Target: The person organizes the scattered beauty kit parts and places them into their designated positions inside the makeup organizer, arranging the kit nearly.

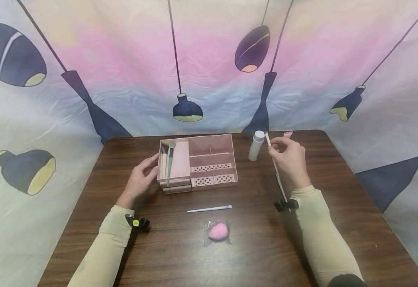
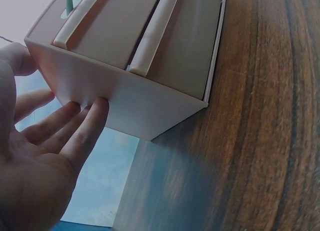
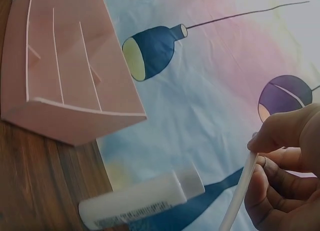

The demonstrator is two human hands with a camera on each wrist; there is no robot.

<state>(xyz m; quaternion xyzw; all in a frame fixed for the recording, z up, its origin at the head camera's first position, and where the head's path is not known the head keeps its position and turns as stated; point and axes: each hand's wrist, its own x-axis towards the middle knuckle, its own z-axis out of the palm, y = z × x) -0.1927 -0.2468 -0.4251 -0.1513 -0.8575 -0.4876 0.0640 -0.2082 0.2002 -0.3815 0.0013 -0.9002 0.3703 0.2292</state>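
A pink makeup organizer [image 1: 210, 160] stands at the back of the table, with two makeup brushes [image 1: 168, 157] upright in its left compartment. My left hand [image 1: 141, 178] touches the organizer's left side wall with extended fingertips, as the left wrist view [image 2: 55, 136] also shows. Right of the organizer, my right hand [image 1: 290, 157] pinches a slim, pale makeup brush [image 3: 239, 198] between thumb and fingers, raised above the table. Close to the left of that hand stands a white bottle [image 1: 256, 146] with a white cap.
A white brush [image 1: 209, 208] lies in front of the organizer. Nearer me is a pink makeup sponge [image 1: 218, 231] in clear wrap. Behind the right hand a pink tube [image 1: 287, 134] partly shows. A patterned cloth [image 1: 216, 59] hangs behind the wooden table [image 1: 165, 255].
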